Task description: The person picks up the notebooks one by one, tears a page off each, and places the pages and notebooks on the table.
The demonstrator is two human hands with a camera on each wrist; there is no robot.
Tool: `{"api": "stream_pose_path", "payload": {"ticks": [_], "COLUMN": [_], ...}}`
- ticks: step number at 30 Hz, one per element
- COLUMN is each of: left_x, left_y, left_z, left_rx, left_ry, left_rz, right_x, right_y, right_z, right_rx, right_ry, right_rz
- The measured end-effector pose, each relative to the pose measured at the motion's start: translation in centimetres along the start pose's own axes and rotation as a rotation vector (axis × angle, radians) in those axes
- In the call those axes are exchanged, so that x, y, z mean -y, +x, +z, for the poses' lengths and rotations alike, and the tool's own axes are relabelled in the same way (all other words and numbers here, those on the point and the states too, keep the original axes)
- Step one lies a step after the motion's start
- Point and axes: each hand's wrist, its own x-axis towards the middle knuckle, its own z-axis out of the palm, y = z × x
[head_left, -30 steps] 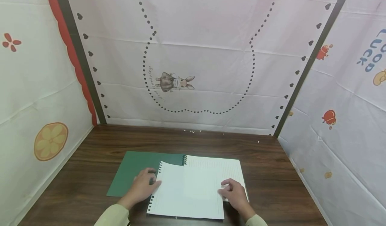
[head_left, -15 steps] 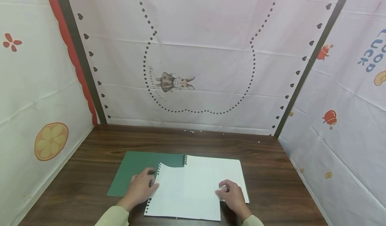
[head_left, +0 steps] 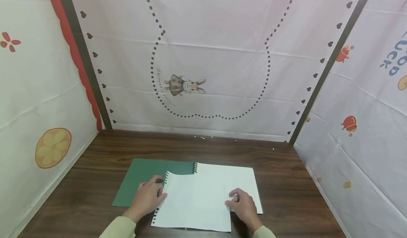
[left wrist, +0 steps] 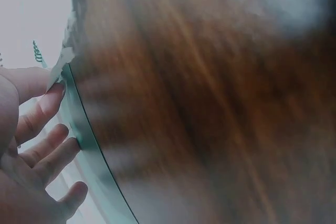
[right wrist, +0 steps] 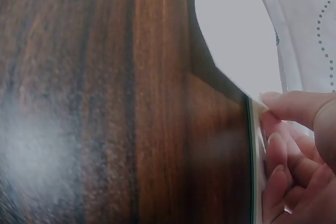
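A loose lined sheet (head_left: 190, 206) with torn spiral holes down its left side is held slightly bowed over an open notebook. My left hand (head_left: 146, 200) pinches the holed edge between thumb and forefinger, and the left wrist view shows the ragged paper (left wrist: 62, 66) there. On the opposite edge, my right hand (head_left: 243, 204) pinches the sheet (right wrist: 236, 35) between thumb and forefinger, with its other fingers curled below. Beneath lie the notebook's green cover (head_left: 143, 172) at left and its lined page (head_left: 243, 178) at right. The sheet hides most of the black spiral binding (head_left: 194, 167).
The notebook lies on a dark wood table (head_left: 105, 167). Small white scraps (head_left: 202, 137) are scattered near its back edge. Printed cloth walls (head_left: 216, 72) enclose the table at the back and both sides.
The sheet has shifted a little to the left, and both hands have moved left with it, still pinching its edges. The notebook has stayed in place.
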Motion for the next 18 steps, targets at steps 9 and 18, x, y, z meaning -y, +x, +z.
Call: {"api": "stream_pose_path", "payload": {"ticks": [9, 18], "left_x": [-0.4, -0.45], "left_y": [-0.32, -0.36], "left_z": [-0.05, 0.03], "left_rx": [0.011, 0.022], "left_ry": [-0.021, -0.019], "left_rz": [-0.076, -0.09], "right_x": [0.2, 0.19], "right_y": [-0.21, -0.17], "right_z": [0.21, 0.22], "right_rx": [-0.023, -0.035], "right_ry": [-0.034, -0.029], "right_rz": [0.041, 0.047]}}
